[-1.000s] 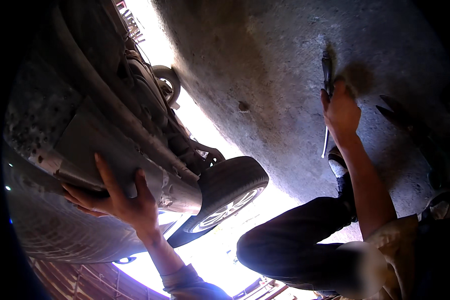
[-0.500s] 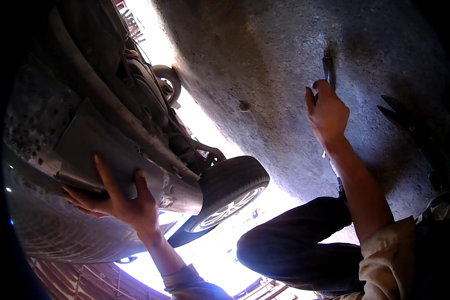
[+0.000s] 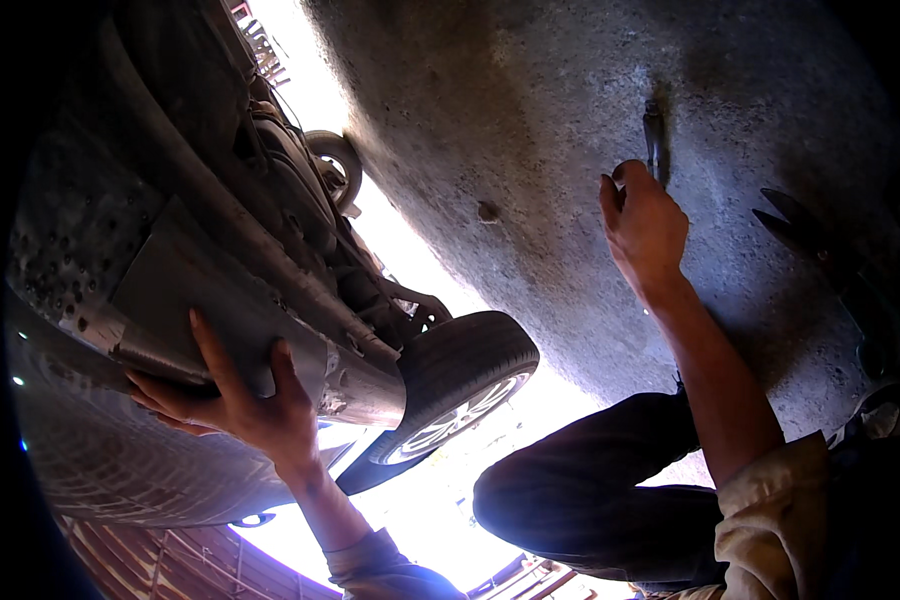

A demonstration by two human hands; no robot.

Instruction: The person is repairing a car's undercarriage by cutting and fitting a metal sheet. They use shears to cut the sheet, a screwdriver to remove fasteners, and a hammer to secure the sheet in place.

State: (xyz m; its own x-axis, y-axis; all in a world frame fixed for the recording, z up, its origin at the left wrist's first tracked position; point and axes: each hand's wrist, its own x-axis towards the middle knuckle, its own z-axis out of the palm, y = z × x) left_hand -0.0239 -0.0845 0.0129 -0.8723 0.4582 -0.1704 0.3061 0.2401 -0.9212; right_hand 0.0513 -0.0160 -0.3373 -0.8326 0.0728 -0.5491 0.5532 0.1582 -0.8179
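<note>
My left hand [image 3: 255,410] lies with fingers spread against a flat grey metal sheet [image 3: 205,280] on the underside of a car body [image 3: 120,430]. My right hand [image 3: 650,230] is raised over the concrete floor, its fingers curled in and thumb and forefinger close together. Whatever it may hold is hidden. Just beyond its fingers, a slim dark tool with a metallic shaft [image 3: 654,135] shows against the floor; its kind cannot be made out. To the right lie dark shears [image 3: 792,222], blades parted, their handles lost in shadow.
A wheel with a tyre [image 3: 480,360] stands beyond my left hand, and another wheel [image 3: 337,165] is farther along the car. A small lump [image 3: 487,212] sits on the concrete floor [image 3: 560,250]. My bent knee [image 3: 570,480] is between my arms.
My right hand has shifted slightly left, and more of the slim tool now shows beside its fingers. My left hand stays in place on the metal sheet.
</note>
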